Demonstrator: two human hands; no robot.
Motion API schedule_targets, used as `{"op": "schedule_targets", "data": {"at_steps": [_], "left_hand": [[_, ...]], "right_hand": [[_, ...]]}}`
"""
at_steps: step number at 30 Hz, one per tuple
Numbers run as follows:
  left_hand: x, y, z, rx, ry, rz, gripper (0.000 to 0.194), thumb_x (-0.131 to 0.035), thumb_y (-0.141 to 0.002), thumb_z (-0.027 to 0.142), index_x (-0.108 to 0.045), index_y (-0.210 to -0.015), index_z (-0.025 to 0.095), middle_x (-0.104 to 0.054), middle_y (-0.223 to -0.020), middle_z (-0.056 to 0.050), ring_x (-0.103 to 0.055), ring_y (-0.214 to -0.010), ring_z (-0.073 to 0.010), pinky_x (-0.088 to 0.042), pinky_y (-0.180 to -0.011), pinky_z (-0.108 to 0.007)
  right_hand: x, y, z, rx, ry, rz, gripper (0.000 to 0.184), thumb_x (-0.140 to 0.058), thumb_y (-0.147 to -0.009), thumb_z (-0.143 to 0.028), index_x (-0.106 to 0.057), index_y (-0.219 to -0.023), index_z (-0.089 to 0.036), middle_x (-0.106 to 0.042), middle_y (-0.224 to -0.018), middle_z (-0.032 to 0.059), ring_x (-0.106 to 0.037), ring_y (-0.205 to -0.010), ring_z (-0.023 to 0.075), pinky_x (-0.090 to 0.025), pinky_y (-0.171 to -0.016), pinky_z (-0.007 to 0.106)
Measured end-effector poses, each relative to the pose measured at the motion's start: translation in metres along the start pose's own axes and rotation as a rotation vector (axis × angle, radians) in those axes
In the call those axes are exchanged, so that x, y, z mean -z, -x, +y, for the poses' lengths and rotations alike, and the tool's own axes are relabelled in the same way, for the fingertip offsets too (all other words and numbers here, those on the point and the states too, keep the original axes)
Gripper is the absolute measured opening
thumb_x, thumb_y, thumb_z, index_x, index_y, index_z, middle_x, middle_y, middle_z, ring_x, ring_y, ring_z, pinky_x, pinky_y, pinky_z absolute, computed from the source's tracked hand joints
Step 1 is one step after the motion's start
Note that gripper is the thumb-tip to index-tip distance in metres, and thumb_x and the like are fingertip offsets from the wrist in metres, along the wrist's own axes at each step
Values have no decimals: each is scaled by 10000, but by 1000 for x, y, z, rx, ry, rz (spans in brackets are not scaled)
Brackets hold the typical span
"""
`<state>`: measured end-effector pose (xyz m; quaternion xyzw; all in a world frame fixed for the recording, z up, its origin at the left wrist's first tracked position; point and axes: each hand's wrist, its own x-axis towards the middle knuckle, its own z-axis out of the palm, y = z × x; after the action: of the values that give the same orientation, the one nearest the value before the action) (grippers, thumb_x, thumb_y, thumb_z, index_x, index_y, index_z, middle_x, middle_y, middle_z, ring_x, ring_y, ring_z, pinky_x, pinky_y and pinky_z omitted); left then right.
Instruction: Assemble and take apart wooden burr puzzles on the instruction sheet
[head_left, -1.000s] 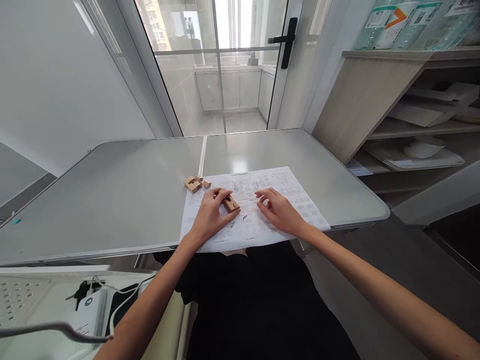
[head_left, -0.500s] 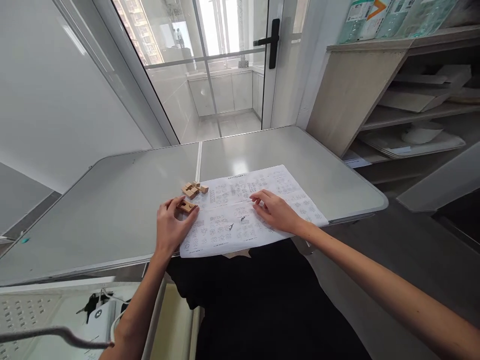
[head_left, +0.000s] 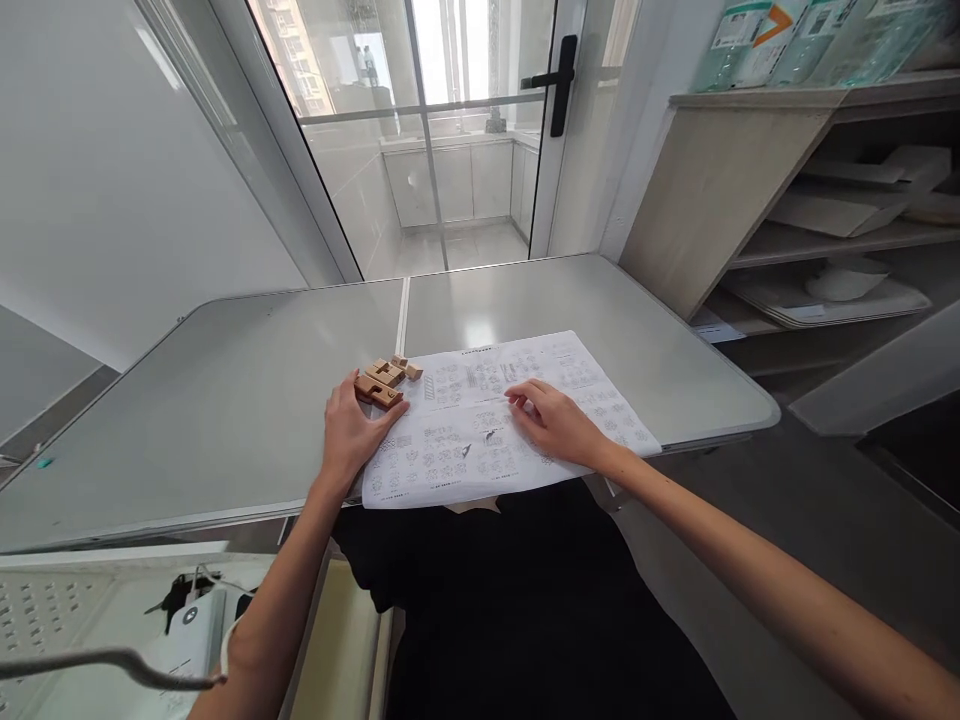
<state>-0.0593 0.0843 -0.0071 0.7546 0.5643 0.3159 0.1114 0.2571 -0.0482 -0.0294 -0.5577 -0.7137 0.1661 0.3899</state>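
Observation:
A notched wooden block [head_left: 380, 393] lies at the left edge of a printed paper sheet [head_left: 450, 470]. My left hand [head_left: 352, 432] has its thumb at the block's near right end and its fingers at the left end, gripping it between them. Right behind that block sits a small cluster of wooden puzzle pieces [head_left: 385, 373], with a loose piece [head_left: 413, 371] at its right. On the sheet rests my right hand [head_left: 551, 418], palm down, fingers loosely bent and apart from the thumb, with nothing seen in it. Small line diagrams cover the sheet; their details are too small to read.
The sheet lies on a grey table [head_left: 262, 400] with a seam across it. A shelf unit [head_left: 720, 180] with bottles on top stands at the right. At the lower left, a white basket [head_left: 82, 640] holds keys and a white device [head_left: 196, 630]. A glass door is beyond the table.
My left hand has moved the notched block away from me, up close to the cluster. My right hand stays at nearly the same spot on the sheet. The view has shifted slightly.

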Motion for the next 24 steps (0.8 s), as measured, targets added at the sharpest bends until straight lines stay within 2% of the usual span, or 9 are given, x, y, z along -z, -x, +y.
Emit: {"op": "schedule_targets", "data": {"at_steps": [5, 10, 14, 16, 20, 24], "left_hand": [[4, 5, -8, 91, 78, -31, 1164, -847, -688, 657, -340, -1608, 157, -464, -1571, -222, -457, -1454, -411, -380, -1209, -568], [17, 9, -19, 68, 93, -94, 1184, -861, -662, 643, -328, -1608, 169, -493, -1548, -206, -458, -1453, -413, -373, -1215, -586], [26, 10, -23, 57, 134, -135, 1068, -860, -704, 568, -369, -1582, 207, -553, -1506, -172, -507, -1431, -372, -384, -1223, -568], [27, 11, -24, 73, 195, -129, 1019, -851, -729, 504, -361, -1575, 216, -560, -1502, -163, -517, -1434, -347, -399, -1226, -547], [21, 9, -30, 130, 276, -16, 828, -771, -755, 353, -413, -1482, 185, -465, -1563, -201, -541, -1415, -327, -447, -1202, -519], [19, 7, -34, 180, 425, 74, 623, -657, -761, 237, -446, -1345, 196, -555, -1451, -185, -631, -1305, -274, -508, -1131, -459]], "right_hand": [[-1, -1, 1, -27, -35, 7, 224, -509, -1019, -224, -633, -1204, -238, -694, -1136, 86, -679, -986, 227, -578, -817, 400], [9, -7, 6, -121, -156, -43, 208, -560, -1002, -267, -671, -1176, -239, -729, -1122, 77, -692, -990, 218, -599, -855, 406], [25, -11, 11, -242, -323, -150, 201, -587, -1014, -312, -706, -1173, -280, -751, -1217, 59, -710, -1110, 229, -569, -1029, 479], [31, -11, 12, -265, -388, -157, 194, -585, -1024, -321, -722, -1160, -293, -748, -1262, 55, -704, -1165, 238, -543, -1083, 504], [30, -8, 11, -283, -436, -60, 184, -582, -1018, -323, -735, -1106, -272, -770, -1216, 64, -714, -1149, 236, -545, -1076, 496], [23, -2, 6, -290, -440, 18, 209, -573, -1005, -367, -734, -1024, -235, -785, -1057, 58, -738, -974, 205, -583, -973, 437]]}}
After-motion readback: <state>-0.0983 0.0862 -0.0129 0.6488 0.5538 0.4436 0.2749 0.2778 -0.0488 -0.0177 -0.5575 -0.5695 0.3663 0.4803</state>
